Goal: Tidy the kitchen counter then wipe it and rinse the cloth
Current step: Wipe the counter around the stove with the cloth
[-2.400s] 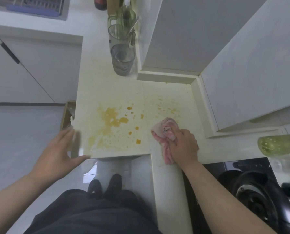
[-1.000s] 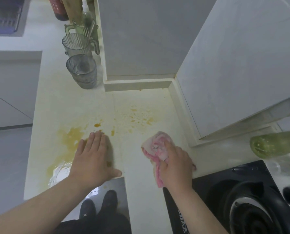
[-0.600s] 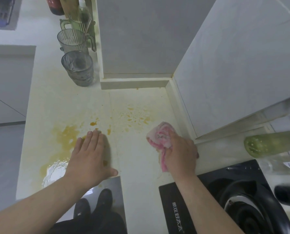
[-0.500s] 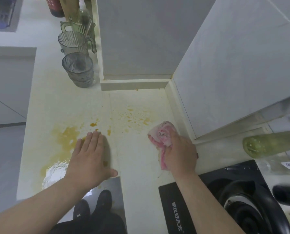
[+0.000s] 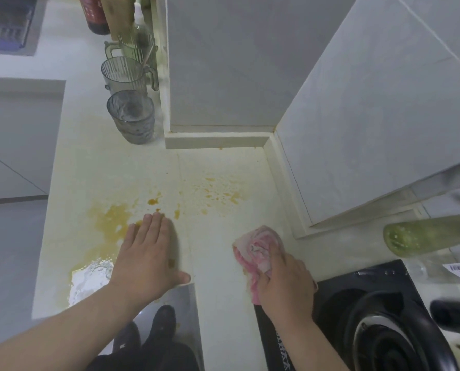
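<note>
The cream counter (image 5: 218, 258) carries orange-brown sauce stains: a big smear (image 5: 111, 223) at the left and a spray of small spots (image 5: 218, 191) near the back corner. My right hand (image 5: 283, 274) presses a crumpled pink and white cloth (image 5: 255, 250) onto the counter beside the stove, fingers curled over it. Lying flat on the counter with straight fingers, my left hand (image 5: 150, 258) partly covers the big smear. A white wet patch (image 5: 91, 277) sits just left of that hand, near the counter's front edge.
Two clear plastic jugs (image 5: 128, 73) and a grey glass tumbler (image 5: 131, 116) stand along the back left, bottles (image 5: 95, 14) behind them. A black gas stove (image 5: 371, 317) fills the lower right. A green bottle (image 5: 427, 234) lies at the right. Grey tiled walls close the corner.
My left hand came from the counter's edge to lie flat on the stain. The right hand has shifted the cloth slightly back and forth beside the stove.
</note>
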A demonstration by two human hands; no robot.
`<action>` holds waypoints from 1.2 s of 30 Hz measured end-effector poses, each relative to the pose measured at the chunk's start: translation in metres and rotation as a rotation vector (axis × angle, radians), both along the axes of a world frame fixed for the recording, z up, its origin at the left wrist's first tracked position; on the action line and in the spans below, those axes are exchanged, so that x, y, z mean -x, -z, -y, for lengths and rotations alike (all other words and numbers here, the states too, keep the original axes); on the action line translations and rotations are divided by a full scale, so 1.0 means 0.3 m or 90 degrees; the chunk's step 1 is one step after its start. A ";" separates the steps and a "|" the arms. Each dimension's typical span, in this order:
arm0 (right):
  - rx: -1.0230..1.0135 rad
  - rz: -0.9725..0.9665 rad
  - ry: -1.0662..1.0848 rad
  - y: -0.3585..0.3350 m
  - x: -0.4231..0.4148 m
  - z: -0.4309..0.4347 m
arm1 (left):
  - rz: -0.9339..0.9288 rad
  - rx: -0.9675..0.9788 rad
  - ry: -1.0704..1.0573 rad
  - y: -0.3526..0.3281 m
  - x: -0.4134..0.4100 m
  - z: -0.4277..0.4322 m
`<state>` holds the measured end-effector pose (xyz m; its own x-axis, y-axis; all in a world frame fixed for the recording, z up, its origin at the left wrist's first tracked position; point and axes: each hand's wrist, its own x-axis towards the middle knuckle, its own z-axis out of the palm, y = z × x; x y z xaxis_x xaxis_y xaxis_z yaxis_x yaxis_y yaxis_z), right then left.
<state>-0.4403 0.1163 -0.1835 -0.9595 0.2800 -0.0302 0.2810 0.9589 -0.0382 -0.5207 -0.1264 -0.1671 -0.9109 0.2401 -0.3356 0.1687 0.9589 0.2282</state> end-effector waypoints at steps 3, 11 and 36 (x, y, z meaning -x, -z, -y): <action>0.112 -0.012 0.046 -0.011 0.030 -0.004 | 0.002 0.010 0.005 -0.001 -0.002 0.002; 0.165 -0.011 0.031 -0.009 0.065 -0.029 | -0.002 -0.001 -0.003 0.007 -0.008 -0.002; 0.138 -0.016 -0.063 -0.010 0.598 0.035 | 0.043 0.019 -0.019 0.062 -0.024 0.027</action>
